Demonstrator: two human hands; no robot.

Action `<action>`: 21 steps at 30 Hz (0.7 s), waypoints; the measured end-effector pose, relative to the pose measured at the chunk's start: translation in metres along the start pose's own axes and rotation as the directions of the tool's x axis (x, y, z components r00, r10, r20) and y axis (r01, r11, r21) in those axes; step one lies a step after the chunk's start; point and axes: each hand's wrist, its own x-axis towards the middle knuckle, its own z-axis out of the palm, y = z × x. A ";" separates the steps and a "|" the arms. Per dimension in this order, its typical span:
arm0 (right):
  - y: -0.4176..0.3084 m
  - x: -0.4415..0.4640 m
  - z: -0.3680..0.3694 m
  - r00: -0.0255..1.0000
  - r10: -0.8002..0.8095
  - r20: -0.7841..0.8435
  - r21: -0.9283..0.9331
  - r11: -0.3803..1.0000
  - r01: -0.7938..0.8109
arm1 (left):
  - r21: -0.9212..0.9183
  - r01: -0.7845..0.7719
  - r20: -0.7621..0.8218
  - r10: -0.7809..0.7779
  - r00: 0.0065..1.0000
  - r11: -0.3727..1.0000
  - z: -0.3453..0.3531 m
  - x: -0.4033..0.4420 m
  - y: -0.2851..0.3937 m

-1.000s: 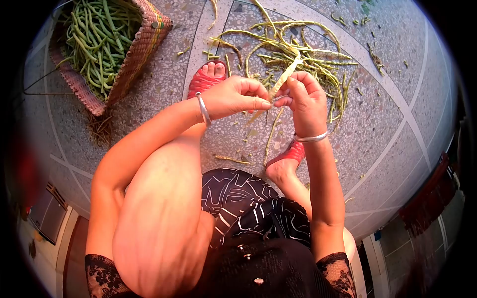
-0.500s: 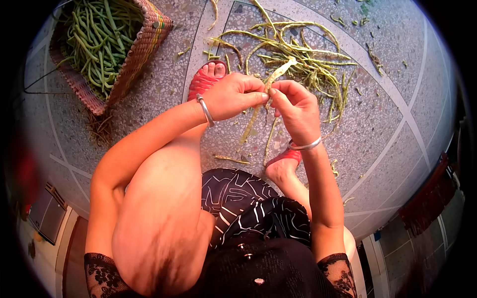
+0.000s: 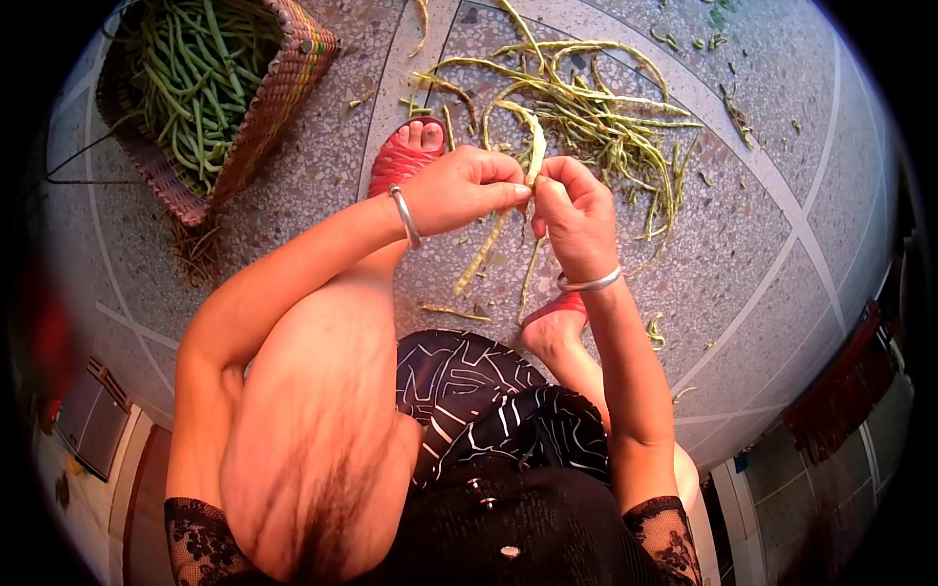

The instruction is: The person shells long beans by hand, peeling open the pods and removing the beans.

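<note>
A pale green long bean (image 3: 536,151) is pinched between my two hands, its upper end sticking up past the fingertips and its lower length hanging down below them. My left hand (image 3: 469,190) grips it with thumb and forefinger. Close against it, my right hand (image 3: 576,215) pinches the same bean with thumb and fingers; the exact contact spot is partly hidden. Just beyond the hands lies a loose heap of long yellow-green beans (image 3: 606,112) on the speckled floor (image 3: 743,254).
At the upper left stands a woven basket (image 3: 264,117) full of green beans (image 3: 200,88). Short cut pieces and scraps (image 3: 738,112) are scattered on the floor. My feet in red sandals (image 3: 396,161) flank the work area. A single bean piece (image 3: 454,313) lies near my skirt.
The bean's upper end has swung more upright and its hanging part has shifted slightly left. My right hand has moved a little left and its fingers have curled in more.
</note>
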 end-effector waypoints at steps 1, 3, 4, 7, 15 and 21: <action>0.000 0.000 -0.001 1.000 0.015 0.010 0.011 1.000 -0.015 | -0.040 -0.002 0.022 0.003 1.000 0.999 -0.001 0.001 0.000; 0.001 -0.001 -0.001 0.999 0.006 0.039 0.013 1.000 -0.007 | -0.058 0.104 -0.018 -0.105 0.994 0.993 -0.005 0.005 0.003; 0.003 -0.001 -0.002 0.998 -0.016 0.059 0.003 1.000 0.016 | -0.070 0.158 -0.038 -0.161 0.986 0.985 -0.005 0.005 0.005; -0.002 -0.003 0.002 0.993 -0.028 0.119 0.040 0.999 0.024 | -0.139 0.119 -0.011 -0.122 0.993 0.983 -0.005 0.005 0.004; -0.002 0.001 -0.001 0.995 0.003 0.100 0.080 0.997 -0.011 | -0.195 0.086 0.055 -0.077 0.996 0.977 -0.010 0.002 0.005; -0.004 0.003 0.000 0.995 0.028 0.096 0.180 0.983 -0.045 | -0.137 0.050 0.030 -0.046 0.998 0.989 -0.010 0.000 0.014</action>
